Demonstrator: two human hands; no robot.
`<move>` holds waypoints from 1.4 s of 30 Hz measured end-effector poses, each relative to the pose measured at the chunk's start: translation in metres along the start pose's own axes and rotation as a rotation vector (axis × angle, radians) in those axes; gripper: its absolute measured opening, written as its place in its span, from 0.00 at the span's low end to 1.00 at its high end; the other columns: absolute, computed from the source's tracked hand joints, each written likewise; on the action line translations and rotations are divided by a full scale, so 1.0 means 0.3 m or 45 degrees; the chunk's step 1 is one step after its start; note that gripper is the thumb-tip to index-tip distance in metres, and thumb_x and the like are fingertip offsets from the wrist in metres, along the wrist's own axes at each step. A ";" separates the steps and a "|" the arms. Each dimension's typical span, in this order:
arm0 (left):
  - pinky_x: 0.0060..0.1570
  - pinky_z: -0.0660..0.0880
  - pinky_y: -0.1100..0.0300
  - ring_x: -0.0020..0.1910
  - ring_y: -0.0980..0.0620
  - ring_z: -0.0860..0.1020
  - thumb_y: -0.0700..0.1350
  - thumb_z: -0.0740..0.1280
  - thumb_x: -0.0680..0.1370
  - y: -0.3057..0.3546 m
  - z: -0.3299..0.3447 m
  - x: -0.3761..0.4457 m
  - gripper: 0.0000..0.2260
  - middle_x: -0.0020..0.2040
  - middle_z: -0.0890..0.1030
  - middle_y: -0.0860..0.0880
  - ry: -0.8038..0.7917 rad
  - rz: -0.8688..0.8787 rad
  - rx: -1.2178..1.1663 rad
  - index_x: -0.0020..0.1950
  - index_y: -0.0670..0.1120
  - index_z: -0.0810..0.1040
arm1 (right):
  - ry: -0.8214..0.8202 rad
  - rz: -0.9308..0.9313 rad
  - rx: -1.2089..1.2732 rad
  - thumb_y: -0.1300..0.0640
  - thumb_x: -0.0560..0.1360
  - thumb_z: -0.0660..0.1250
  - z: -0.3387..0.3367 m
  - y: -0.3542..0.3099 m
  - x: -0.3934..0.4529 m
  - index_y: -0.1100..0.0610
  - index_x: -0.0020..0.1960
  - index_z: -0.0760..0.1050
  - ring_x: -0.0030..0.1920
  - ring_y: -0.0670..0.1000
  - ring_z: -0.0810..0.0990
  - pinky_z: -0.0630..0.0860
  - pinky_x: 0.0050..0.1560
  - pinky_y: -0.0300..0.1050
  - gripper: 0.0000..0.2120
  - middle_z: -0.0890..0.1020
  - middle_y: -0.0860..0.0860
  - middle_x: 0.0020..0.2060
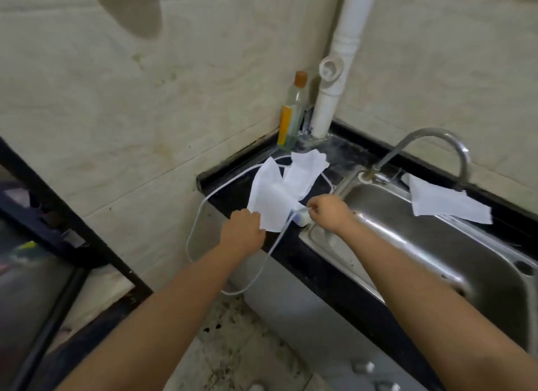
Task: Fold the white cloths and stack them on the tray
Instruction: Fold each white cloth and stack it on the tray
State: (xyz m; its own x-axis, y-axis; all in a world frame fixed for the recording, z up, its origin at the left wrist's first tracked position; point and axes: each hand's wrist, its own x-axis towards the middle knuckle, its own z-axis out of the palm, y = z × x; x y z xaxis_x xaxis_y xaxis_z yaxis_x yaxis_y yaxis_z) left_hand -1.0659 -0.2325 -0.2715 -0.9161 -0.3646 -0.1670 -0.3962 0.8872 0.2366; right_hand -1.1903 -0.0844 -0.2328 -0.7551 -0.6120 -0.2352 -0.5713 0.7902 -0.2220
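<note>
A white cloth [273, 198] lies spread and partly folded on the black counter [230, 186] left of the sink. My left hand [243, 230] holds its near left edge. My right hand [327, 211] pinches its near right corner, beside a small white block [302, 218] at the sink's corner. A second white cloth [445, 202] lies crumpled on the sink's far rim under the tap. No tray is in view.
A steel sink [436, 245] fills the right side, with a curved tap [431, 146] over it. A bottle [292, 114] and a white pipe [334, 93] stand in the corner. A white cable [198, 221] loops off the counter's edge. A dark rack [58, 216] stands at left.
</note>
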 end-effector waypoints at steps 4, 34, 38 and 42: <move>0.54 0.73 0.51 0.57 0.42 0.73 0.44 0.58 0.79 -0.056 0.104 0.102 0.12 0.59 0.73 0.41 -0.134 -0.101 -0.074 0.59 0.41 0.72 | -0.128 -0.069 -0.131 0.55 0.77 0.59 0.064 -0.012 0.165 0.56 0.66 0.70 0.64 0.58 0.70 0.70 0.63 0.50 0.18 0.73 0.57 0.64; 0.40 0.62 0.64 0.42 0.53 0.71 0.43 0.59 0.78 0.143 -0.365 0.219 0.12 0.43 0.78 0.44 0.521 0.477 -0.524 0.50 0.39 0.79 | 0.820 0.195 0.064 0.63 0.65 0.64 -0.186 0.120 0.060 0.63 0.32 0.76 0.35 0.60 0.78 0.65 0.43 0.49 0.05 0.79 0.60 0.31; 0.35 0.65 0.70 0.36 0.49 0.71 0.40 0.60 0.78 0.400 -0.363 0.227 0.09 0.34 0.73 0.46 0.474 0.551 -0.845 0.41 0.42 0.76 | 0.883 0.258 0.062 0.64 0.69 0.62 -0.321 0.325 -0.161 0.64 0.38 0.78 0.42 0.64 0.78 0.69 0.40 0.49 0.07 0.80 0.63 0.38; 0.33 0.67 0.67 0.31 0.53 0.70 0.42 0.59 0.77 0.722 -0.279 0.178 0.08 0.30 0.71 0.49 0.237 0.700 -1.054 0.39 0.44 0.71 | 0.745 0.518 -0.072 0.59 0.76 0.60 -0.326 0.575 -0.523 0.63 0.46 0.79 0.50 0.62 0.78 0.73 0.45 0.49 0.10 0.82 0.60 0.47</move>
State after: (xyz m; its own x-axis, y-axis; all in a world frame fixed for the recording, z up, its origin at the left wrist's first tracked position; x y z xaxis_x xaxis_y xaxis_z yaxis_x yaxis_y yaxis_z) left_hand -1.2058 -0.0835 -0.1492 -0.9516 -0.0657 0.3003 0.2299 0.4963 0.8372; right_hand -1.2018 0.1511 -0.1417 -0.9515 -0.1629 0.2612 -0.2117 0.9622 -0.1711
